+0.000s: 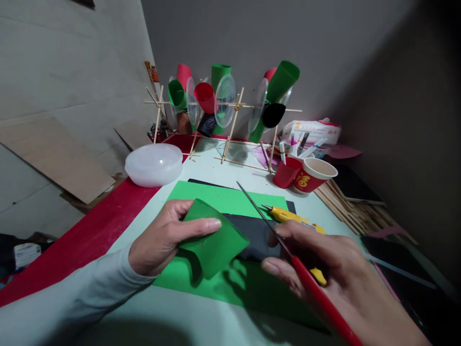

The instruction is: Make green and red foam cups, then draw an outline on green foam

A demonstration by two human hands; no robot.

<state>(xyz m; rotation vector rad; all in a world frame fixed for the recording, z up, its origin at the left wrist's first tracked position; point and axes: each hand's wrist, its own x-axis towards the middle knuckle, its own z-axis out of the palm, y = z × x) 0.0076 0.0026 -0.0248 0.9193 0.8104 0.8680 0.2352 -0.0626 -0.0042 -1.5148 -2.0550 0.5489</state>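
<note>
My left hand [173, 233] is closed on a curled piece of green paper [216, 240], its thumb pressed flat on top. My right hand [338, 274] is closed around red-handled scissors [313, 283], seen edge-on, with the thin metal blades pointing up and away to the left. Between my hands is a black strip [252, 235], one end hidden behind the green paper; whether my right fingertips grip it, I cannot tell. Below lie green sheets [230, 194] on black ones. Just beyond my right hand rests a yellow tool [293, 216] with a pointed metal tip.
Wooden-stick frames [236, 115] at the back carry clear discs and coloured paper tubes [283, 81]. A translucent bowl [154, 166] stands at left. Right of centre are a paper cup [313, 175], a smaller red cup [287, 172], markers [311, 148] and bundled wooden strips [345, 209].
</note>
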